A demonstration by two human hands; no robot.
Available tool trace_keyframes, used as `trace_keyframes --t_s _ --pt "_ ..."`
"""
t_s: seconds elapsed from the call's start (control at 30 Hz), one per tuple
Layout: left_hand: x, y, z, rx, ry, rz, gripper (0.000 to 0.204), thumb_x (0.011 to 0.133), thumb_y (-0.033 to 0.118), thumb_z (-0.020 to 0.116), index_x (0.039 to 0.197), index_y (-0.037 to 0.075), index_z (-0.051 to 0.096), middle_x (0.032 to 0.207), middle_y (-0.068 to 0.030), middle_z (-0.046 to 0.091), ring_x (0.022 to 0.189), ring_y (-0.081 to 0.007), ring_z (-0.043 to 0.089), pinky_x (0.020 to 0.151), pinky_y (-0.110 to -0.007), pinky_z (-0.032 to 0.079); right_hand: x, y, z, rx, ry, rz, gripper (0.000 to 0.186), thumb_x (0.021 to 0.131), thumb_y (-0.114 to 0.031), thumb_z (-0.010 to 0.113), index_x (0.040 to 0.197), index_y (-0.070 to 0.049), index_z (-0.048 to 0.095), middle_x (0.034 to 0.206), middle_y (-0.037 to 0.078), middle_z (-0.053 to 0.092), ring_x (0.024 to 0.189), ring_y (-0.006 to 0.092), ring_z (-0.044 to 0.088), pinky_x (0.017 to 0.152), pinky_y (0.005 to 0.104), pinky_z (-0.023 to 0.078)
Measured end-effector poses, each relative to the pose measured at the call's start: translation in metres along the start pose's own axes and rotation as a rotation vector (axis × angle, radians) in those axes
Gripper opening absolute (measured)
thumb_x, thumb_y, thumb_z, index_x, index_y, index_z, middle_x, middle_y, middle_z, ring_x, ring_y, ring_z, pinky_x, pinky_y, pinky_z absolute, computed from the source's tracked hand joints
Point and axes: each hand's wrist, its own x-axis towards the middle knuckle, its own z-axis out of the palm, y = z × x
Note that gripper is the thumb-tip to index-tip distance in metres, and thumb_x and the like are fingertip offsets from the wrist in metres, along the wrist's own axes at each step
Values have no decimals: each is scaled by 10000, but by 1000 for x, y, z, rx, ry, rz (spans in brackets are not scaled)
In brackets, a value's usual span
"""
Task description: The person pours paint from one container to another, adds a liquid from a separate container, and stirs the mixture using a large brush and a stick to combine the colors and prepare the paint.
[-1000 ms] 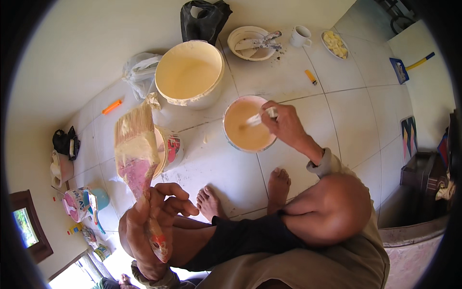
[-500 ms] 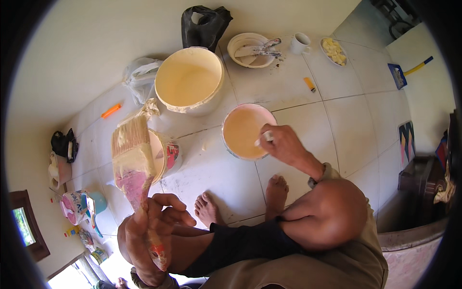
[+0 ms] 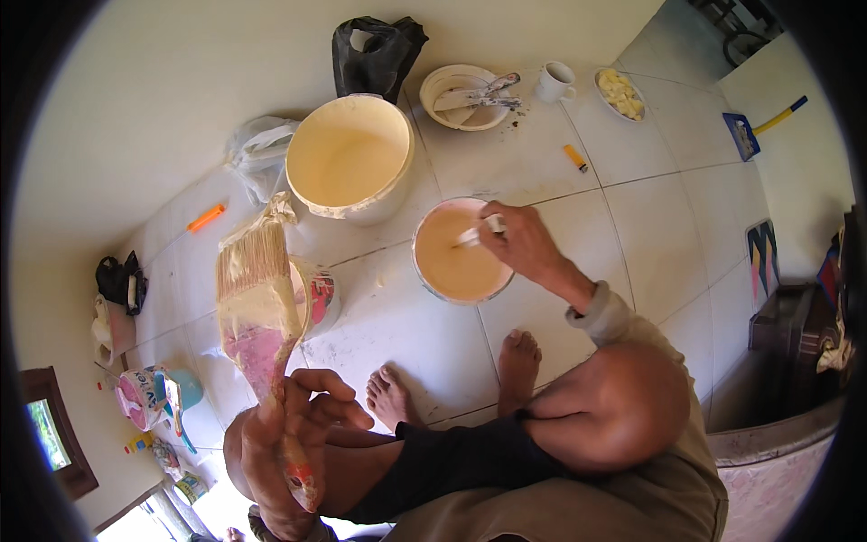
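Observation:
My left hand [image 3: 287,429] grips the handle of a wide paintbrush [image 3: 255,303], bristles up, its ferrule and bristles coated in cream paint. Some of the left fingers are loosely curled away from the handle. Over a small bucket [image 3: 417,262] of cream-coloured paint [image 3: 456,271], my right hand [image 3: 526,242] is closed on a whitish stick-like tool [image 3: 468,238]. The tool's lower end dips into the paint; its exact kind is unclear. Behind the brush, partly hidden, stands another paint-smeared bucket [image 3: 323,298].
A large cream-stained bucket [image 3: 348,149] stands near the wall, beside a black plastic bag [image 3: 379,59]. Further right are a bowl [image 3: 433,90] with scrapers, a white mug [image 3: 554,83], and a plate of pale yellow chunks [image 3: 620,93]. An orange lighter [image 3: 575,158] lies on the tiles.
My right hand and the whitish tool have moved away from me, up and slightly across the paint bucket. The brush stays in my left hand, shifted slightly right in view.

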Motion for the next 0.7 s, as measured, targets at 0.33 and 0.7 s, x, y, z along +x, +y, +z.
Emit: trace_keyframes --t_s 0.33,0.7 --pt "3 -1 8 -11 62 -32 429 941 414 479 729 40 476 969 -247 596 790 -354 650 765 -450 537 5 8 -3 -131 19 93 167 840 -181 658 891 -23 634 578 165 586 519 328 589 553 407 500" --pt "3 -5 -3 -110 31 33 381 958 343 452 742 29 470 981 -288 590 793 -388 650 768 -457 542 -7 11 -11 -139 26 69 151 861 -181 658 870 -30 658 652 187 624 563 324 618 558 384 500"
